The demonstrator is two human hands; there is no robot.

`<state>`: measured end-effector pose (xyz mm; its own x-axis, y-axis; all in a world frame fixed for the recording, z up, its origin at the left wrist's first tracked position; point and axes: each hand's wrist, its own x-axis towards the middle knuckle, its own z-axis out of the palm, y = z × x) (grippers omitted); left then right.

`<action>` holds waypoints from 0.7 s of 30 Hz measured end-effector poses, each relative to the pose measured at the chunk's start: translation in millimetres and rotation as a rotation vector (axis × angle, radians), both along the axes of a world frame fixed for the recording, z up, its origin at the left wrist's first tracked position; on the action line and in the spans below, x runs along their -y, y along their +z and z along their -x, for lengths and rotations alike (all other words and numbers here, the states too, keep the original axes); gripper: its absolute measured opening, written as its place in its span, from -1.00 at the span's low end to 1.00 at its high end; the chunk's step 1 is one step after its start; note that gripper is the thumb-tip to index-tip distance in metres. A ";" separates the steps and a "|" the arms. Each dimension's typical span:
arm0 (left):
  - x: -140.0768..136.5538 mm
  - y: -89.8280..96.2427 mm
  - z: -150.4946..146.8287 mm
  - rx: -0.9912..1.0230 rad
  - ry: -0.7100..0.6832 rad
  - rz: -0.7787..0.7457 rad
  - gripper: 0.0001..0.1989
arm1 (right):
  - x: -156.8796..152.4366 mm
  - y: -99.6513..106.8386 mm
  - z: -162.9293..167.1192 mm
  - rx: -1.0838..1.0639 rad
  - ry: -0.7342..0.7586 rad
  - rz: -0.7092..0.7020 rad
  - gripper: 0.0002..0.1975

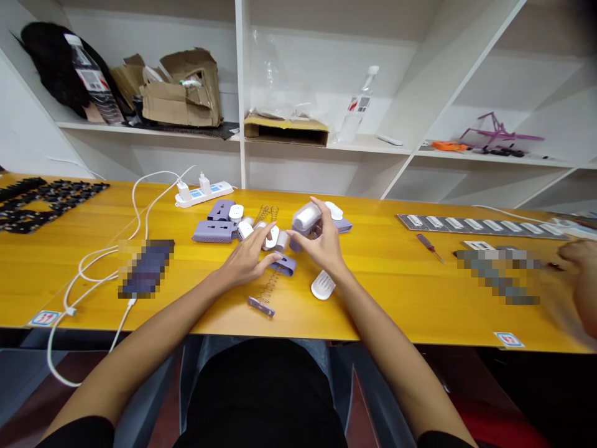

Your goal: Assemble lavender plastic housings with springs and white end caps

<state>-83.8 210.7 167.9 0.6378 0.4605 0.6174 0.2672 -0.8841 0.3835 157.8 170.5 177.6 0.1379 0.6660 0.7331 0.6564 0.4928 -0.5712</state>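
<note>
My right hand [325, 241] grips a rounded white-and-purple plastic housing [305, 219] between thumb and fingers, just above the table. With fingers stretched out and the thumb apart, my left hand [245, 256] lies low over a cluster of small white and grey parts; whether it touches them I cannot tell. A purple bracket [285, 266] sits by the left thumb. Below it, a coiled spring [268, 292] stands near a small purple strip [261, 307]. Close to my right wrist rests a white slotted oval cover [322, 285].
Purple holders [213, 231] and a white power strip [205, 193] are behind my left hand. A phone [147, 267] with a looping white cable lies left. Rightward are a screwdriver [430, 247], a long strip of white pieces [473, 226] and another person's hand [583, 274]. Shelving rises behind.
</note>
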 end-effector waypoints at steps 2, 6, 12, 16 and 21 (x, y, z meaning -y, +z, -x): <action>0.6 0.0 0.7 -0.022 -0.007 -0.008 -0.34 | -7.2 -3.7 -13.0 -0.095 0.005 0.052 -0.16; 1.0 -1.0 -0.3 -0.037 -0.030 -0.023 -0.44 | -16.1 -9.5 -25.5 -0.204 0.013 0.138 -0.16; -0.8 -3.5 -1.7 -0.051 -0.036 -0.063 -0.55 | -14.5 -6.6 -25.7 -0.093 -0.085 0.144 -0.21; -1.6 -5.6 -1.4 -0.054 -0.053 -0.088 -0.61 | -15.7 -9.9 -28.3 -0.017 -0.133 0.176 -0.07; -2.2 -7.7 -1.1 -0.033 -0.034 -0.048 -0.50 | -16.6 -14.2 -24.4 -0.066 -0.138 0.100 -0.08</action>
